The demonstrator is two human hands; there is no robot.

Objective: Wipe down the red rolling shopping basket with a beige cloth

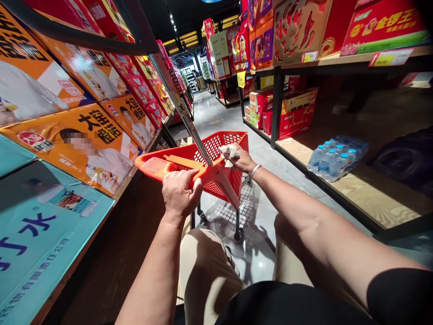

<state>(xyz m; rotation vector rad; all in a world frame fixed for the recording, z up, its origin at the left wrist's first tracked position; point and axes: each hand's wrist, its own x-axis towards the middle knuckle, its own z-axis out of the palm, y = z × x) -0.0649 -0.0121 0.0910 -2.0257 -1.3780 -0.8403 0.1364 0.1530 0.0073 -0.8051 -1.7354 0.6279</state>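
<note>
An orange-red shopping cart [227, 183] with a perforated basket stands in front of my legs. My left hand [181, 192] is wrapped round its handle, near the orange child-seat part. My right hand [238, 160], with a bracelet at the wrist, is closed on a crumpled whitish cloth [230, 152] at the cart's right side. A metal pole [189, 124] rises from the cart's handle up to a black frame [84, 38] at the upper left. The inside of the basket is mostly hidden.
Stacked orange boxes [77, 146] and a turquoise carton [50, 234] line the left side. At right, a shelf [372, 198] carries shrink-wrapped water bottles [331, 158] and red gift boxes [297, 119]. A grey tiled aisle [211, 108] runs ahead between the shelves.
</note>
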